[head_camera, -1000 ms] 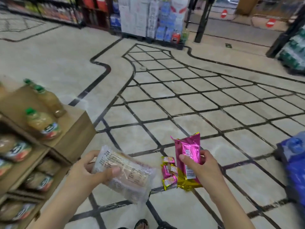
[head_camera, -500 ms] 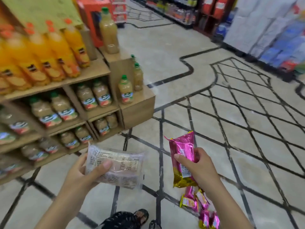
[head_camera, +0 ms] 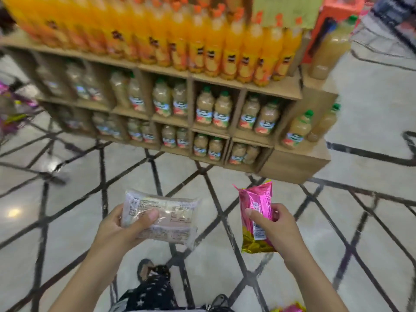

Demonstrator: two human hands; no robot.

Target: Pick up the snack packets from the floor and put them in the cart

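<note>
Two snack packets are in the person's hands in the head view, both held above the floor (head_camera: 67, 221) and neither in a cart.

The left hand (head_camera: 117, 230) grasps a clear packet (head_camera: 171, 212) by its left end, thumb pressed across the printed top face and fingers curled underneath. Its long axis runs roughly side to side, with the free end pointing right and sloping slightly downward.

The right hand (head_camera: 276, 228) grips a pink packet (head_camera: 254, 199) from its right edge, thumb on the label side and fingers wrapped behind. This one stands nearly lengthwise away from the person: the pink crimped end points toward the wooden shelf unit (head_camera: 292, 167), while the gold end points back toward the body.

The two packets are apart, with bare tile between them. More pink and gold wrapping (head_camera: 290, 308) shows at the bottom edge, mostly cut off.

Ahead, orange bottles (head_camera: 202, 41) line the top shelf and pale juice bottles (head_camera: 213, 109) fill the compartments below. A sandalled foot (head_camera: 146, 269) stands beneath the hands.
</note>
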